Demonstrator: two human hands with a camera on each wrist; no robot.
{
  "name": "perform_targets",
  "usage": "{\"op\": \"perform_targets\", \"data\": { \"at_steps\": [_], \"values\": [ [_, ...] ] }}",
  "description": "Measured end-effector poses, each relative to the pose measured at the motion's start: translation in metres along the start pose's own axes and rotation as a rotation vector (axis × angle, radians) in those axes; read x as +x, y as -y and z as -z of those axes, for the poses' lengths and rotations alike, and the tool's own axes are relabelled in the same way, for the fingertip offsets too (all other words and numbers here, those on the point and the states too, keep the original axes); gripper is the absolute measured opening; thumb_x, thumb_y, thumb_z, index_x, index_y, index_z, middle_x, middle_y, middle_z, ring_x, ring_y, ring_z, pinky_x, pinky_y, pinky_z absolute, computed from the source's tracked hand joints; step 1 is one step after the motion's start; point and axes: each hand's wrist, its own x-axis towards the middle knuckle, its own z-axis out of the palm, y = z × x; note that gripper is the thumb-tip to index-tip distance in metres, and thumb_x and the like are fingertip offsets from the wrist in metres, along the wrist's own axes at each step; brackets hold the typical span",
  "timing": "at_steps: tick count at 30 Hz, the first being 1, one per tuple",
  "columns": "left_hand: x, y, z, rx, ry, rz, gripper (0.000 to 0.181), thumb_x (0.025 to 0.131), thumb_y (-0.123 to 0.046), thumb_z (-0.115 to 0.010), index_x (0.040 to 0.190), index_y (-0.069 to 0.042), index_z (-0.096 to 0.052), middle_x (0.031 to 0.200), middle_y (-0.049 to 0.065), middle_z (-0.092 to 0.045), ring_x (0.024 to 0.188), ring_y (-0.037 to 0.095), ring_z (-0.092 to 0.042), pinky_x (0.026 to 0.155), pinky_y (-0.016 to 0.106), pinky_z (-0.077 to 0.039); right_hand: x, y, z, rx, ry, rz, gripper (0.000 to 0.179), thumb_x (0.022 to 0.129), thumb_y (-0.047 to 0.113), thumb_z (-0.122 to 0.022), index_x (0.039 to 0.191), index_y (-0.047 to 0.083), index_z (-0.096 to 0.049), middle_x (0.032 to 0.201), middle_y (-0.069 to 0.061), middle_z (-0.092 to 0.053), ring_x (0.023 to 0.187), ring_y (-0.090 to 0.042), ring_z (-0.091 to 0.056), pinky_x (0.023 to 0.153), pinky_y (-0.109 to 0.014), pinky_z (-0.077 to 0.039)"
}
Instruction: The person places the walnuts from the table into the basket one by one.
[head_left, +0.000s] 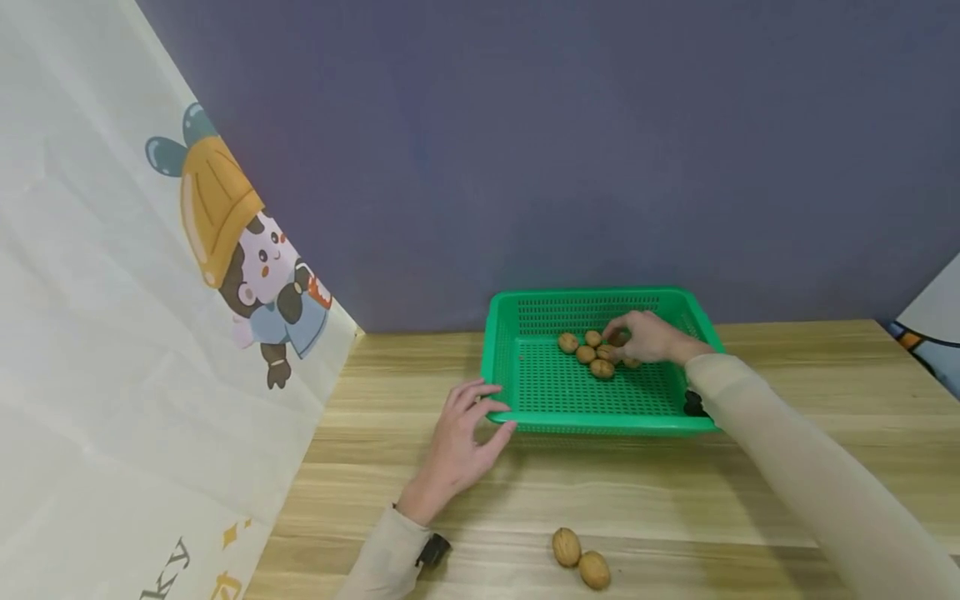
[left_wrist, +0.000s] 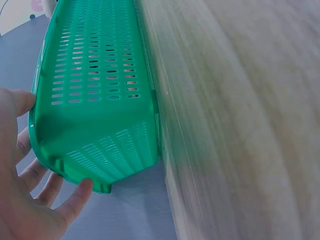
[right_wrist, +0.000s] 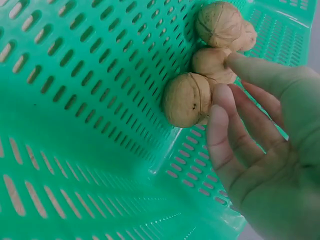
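Observation:
A green perforated basket (head_left: 600,423) rests on the wooden table with several brown walnuts (head_left: 602,368) inside, grouped toward its right half. My right hand (head_left: 651,337) reaches into it over the right side. In the right wrist view, the thumb and fingers (right_wrist: 222,132) pinch a walnut (right_wrist: 212,62) among the others, with another walnut (right_wrist: 186,100) beside the fingertips. My left hand (head_left: 461,442) is at the basket's front left corner. Its fingers are spread and fairly straight, touching the rim, as the left wrist view also shows at the basket's edge (left_wrist: 33,127).
Two loose walnuts (head_left: 581,558) lie on the wooden table (head_left: 675,508) in front of the basket. A dark grey wall panel (head_left: 525,150) rises right behind the basket. At the left stands a white sheet (head_left: 97,333) with a cartoon figure.

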Motion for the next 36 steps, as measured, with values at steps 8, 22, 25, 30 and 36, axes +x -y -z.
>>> {"op": "perform_targets", "data": {
  "at_steps": [8, 22, 25, 30, 36],
  "values": [
    [0.002, -0.001, 0.000, -0.010, 0.007, 0.010, 0.017, 0.099, -0.028, -0.077, 0.110, -0.016, -0.077, 0.140, 0.011, -0.069, 0.145, 0.033, -0.050, 0.121, 0.057, -0.046, -0.002, 0.001, 0.007, 0.060, -0.023, 0.029, 0.041, 0.101, 0.021, -0.074, 0.137, 0.000, -0.068, 0.136, -0.024, -0.069, 0.127, -0.046, -0.063, 0.100, -0.063, -0.057],
    [0.005, -0.003, -0.002, -0.014, 0.006, 0.034, 0.018, 0.099, -0.029, -0.077, 0.110, -0.016, -0.077, 0.141, 0.010, -0.068, 0.146, 0.033, -0.050, 0.120, 0.058, -0.046, -0.052, 0.040, 0.057, 0.066, -0.098, 0.080, 0.041, 0.105, 0.034, -0.069, 0.137, 0.007, -0.069, 0.135, -0.018, -0.072, 0.114, -0.036, -0.072, 0.090, -0.053, -0.062],
    [0.006, -0.003, -0.001, -0.012, -0.004, 0.026, 0.017, 0.098, -0.028, -0.077, 0.109, -0.016, -0.077, 0.140, 0.011, -0.069, 0.145, 0.035, -0.050, 0.120, 0.058, -0.046, -0.069, 0.052, 0.059, 0.084, -0.100, 0.097, 0.038, 0.105, 0.034, -0.069, 0.136, 0.012, -0.070, 0.134, -0.013, -0.073, 0.112, -0.030, -0.073, 0.084, -0.045, -0.063],
    [0.006, -0.003, 0.000, -0.007, -0.015, 0.023, 0.017, 0.097, -0.028, -0.078, 0.109, -0.015, -0.077, 0.138, 0.010, -0.069, 0.144, 0.036, -0.051, 0.120, 0.058, -0.047, -0.099, 0.068, 0.039, 0.138, -0.144, 0.168, 0.027, 0.104, 0.030, -0.072, 0.128, 0.018, -0.074, 0.122, -0.003, -0.077, 0.097, -0.016, -0.074, 0.071, -0.031, -0.060],
    [0.005, -0.003, 0.000, 0.006, -0.016, 0.011, 0.018, 0.097, -0.029, -0.079, 0.108, -0.015, -0.077, 0.135, 0.009, -0.070, 0.142, 0.035, -0.053, 0.119, 0.057, -0.048, -0.134, 0.085, -0.013, 0.106, -0.291, 0.352, 0.023, 0.097, 0.019, -0.079, 0.120, 0.019, -0.077, 0.108, 0.004, -0.078, 0.082, 0.005, -0.065, 0.064, -0.023, -0.057]
  ]
}}
